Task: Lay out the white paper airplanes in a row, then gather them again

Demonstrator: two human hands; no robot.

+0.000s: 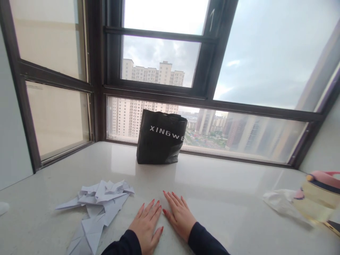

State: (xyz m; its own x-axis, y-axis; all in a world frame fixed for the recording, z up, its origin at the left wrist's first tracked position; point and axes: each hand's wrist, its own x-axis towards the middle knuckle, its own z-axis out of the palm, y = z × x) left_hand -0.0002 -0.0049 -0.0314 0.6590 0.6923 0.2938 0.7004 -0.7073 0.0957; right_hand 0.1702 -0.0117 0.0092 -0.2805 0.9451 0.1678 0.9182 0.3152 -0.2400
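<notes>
Both of my hands lie palm down on a glossy white sill (212, 198), side by side with a small gap between them. My left hand (147, 226) has its fingers stretched out and its thumb apart, and it holds nothing. Flat beside it, my right hand (180, 216) also has straight fingers and nothing in it. A loose heap of folded white paper (99, 202) lies to the left of my left hand, apart from it. Beyond my hands a black bag (162, 141) with white lettering stands upright near the window.
At the right edge stand a pale yellow bottle (318, 198) with a pink lid and, beside it, a crumpled white tissue (284, 202). Dark window frames (159, 92) border the sill at the back. A small white object (3, 208) sits at the far left.
</notes>
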